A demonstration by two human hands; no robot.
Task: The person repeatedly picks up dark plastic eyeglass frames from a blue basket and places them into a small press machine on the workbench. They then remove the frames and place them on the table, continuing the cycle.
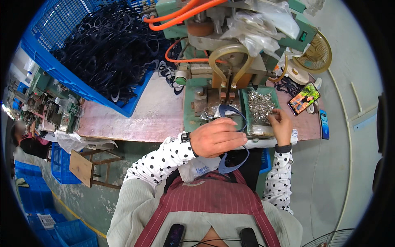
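My left hand [218, 138] is closed on a thin, curved blue strap [228, 166] with wide rounded ends. One end of it reaches up to the press area of a green bench machine [224, 88], and the other hangs down in front of my apron. At the right, my right hand [281, 125] has its fingertips pinched at the edge of a green tray [246, 108] heaped with small shiny metal pieces [259, 103]. Whatever lies between those fingertips is too small to make out.
A blue crate [135, 101] full of dark straps [111, 45] stands on the pink tabletop [160, 115] at the left. Orange hoses [185, 14] run above the machine. A lit phone [303, 99] and a small fan [316, 51] are at the right. A wooden stool [82, 168] stands at lower left.
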